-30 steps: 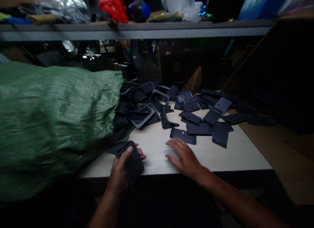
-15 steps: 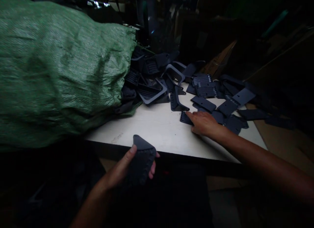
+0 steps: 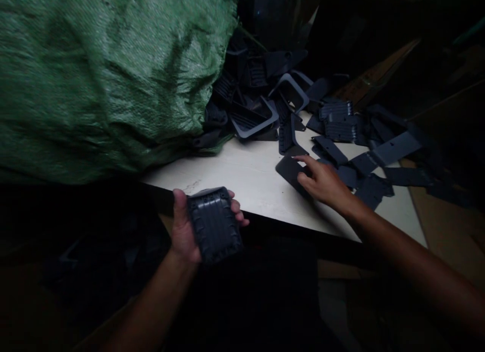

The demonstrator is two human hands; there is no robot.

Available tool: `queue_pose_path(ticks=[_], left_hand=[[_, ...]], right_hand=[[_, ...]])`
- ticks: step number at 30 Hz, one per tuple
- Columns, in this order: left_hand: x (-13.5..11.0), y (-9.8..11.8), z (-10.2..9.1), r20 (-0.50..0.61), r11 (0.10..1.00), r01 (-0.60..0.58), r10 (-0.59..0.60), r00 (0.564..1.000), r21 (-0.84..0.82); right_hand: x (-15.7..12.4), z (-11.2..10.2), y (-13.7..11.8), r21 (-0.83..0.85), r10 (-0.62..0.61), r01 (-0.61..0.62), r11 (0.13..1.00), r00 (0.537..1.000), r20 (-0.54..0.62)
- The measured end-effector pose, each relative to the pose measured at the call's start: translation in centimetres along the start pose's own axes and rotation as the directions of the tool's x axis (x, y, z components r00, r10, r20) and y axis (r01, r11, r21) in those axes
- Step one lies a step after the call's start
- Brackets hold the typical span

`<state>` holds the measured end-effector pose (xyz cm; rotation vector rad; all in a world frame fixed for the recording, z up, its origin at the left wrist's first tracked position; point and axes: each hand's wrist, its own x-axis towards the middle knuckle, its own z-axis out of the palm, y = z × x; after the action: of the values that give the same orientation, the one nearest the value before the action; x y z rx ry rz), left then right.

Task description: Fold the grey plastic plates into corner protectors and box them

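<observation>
My left hand (image 3: 185,231) is closed round a dark ribbed plastic plate (image 3: 215,224), held face up just off the near edge of the white table (image 3: 250,183). My right hand (image 3: 322,180) reaches onto the table and its fingers press on a flat dark plastic piece (image 3: 288,169); the fingers are curled on the piece's edge. Behind it lies a heap of similar dark plastic parts (image 3: 333,124), spread over the table's back and right.
A big green woven sack (image 3: 102,74) lies on its side at the left, its mouth spilling dark plastic parts (image 3: 257,99) onto the table. Brown cardboard (image 3: 447,220) shows at the right. Below the table edge everything is dark.
The view has tilted downward. My left hand turned its plate ribbed face up and lifted it nearer the table edge. My right hand shifted onto a flat piece and drew it slightly toward me.
</observation>
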<state>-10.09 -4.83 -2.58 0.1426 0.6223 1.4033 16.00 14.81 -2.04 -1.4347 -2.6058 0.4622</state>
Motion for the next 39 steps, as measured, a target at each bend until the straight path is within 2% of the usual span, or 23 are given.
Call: queue_pose_path(ticks=[2, 3, 7, 10, 13, 14, 16, 19, 21, 24, 27, 32, 39], left_hand=[[0.4, -0.6, -0.3, -0.053, 0.994, -0.047, 0.043, 0.998, -0.096], [0.6, -0.8, -0.4, -0.07, 0.99, -0.058, 0.049, 0.996, -0.13], [1.1, -1.5, -0.6, -0.077, 0.979, -0.064, 0.05, 0.996, -0.193], [1.5, -1.5, -0.1, -0.102, 0.976, -0.08, 0.061, 0.993, -0.2], [1.9, -1.6, 0.7, -0.119, 0.975, -0.096, 0.074, 0.99, -0.201], [2.0, -1.6, 0.9, -0.114, 0.975, -0.102, 0.08, 0.99, -0.198], [2.4, -1.6, 1.3, -0.104, 0.977, -0.115, 0.097, 0.99, -0.181], [2.8, -1.7, 1.7, -0.137, 0.978, -0.141, 0.12, 0.983, -0.152], [3.0, -1.8, 2.0, -0.193, 0.98, -0.142, 0.113, 0.975, -0.141], [3.2, -2.2, 2.5, -0.241, 0.982, -0.162, 0.135, 0.961, -0.098], [3.4, -2.6, 2.6, -0.221, 0.976, -0.218, 0.208, 0.953, -0.022], [3.3, -3.2, 2.3, -0.196, 0.968, -0.24, 0.25, 0.948, 0.073], [2.9, -3.5, 2.1, -0.217, 0.961, -0.242, 0.267, 0.939, 0.136]], right_hand=[[0.0, 0.7, -0.1, 0.19, 0.047, -0.053, 0.98, 0.998, 0.036], [-0.1, 1.0, -0.2, 0.212, 0.063, -0.068, 0.975, 0.998, 0.031], [-1.0, 1.9, -0.9, 0.031, 0.076, -0.073, 0.997, 0.993, -0.093], [-1.8, 2.2, -0.9, -0.052, 0.035, -0.038, 0.998, 0.997, -0.062], [-2.7, 2.2, -0.9, -0.062, 0.012, -0.013, 0.998, 1.0, -0.02], [-3.1, 2.1, -1.1, -0.021, 0.018, -0.019, 1.0, 1.0, -0.019], [-4.2, 1.6, -2.3, 0.162, 0.032, -0.027, 0.986, 0.999, -0.03], [-6.7, 1.0, -5.9, 0.504, -0.012, 0.042, 0.863, 0.998, -0.064], [-8.3, 1.0, -8.9, 0.594, -0.073, 0.128, 0.794, 0.991, -0.116], [-9.8, 2.2, -12.3, 0.58, -0.13, 0.204, 0.789, 0.977, -0.167], [-9.9, 3.9, -13.8, 0.527, -0.142, 0.219, 0.821, 0.973, -0.183], [-9.6, 5.5, -14.1, 0.529, -0.138, 0.223, 0.819, 0.971, -0.196], [-9.9, 5.6, -14.0, 0.541, -0.161, 0.222, 0.811, 0.974, -0.158]])
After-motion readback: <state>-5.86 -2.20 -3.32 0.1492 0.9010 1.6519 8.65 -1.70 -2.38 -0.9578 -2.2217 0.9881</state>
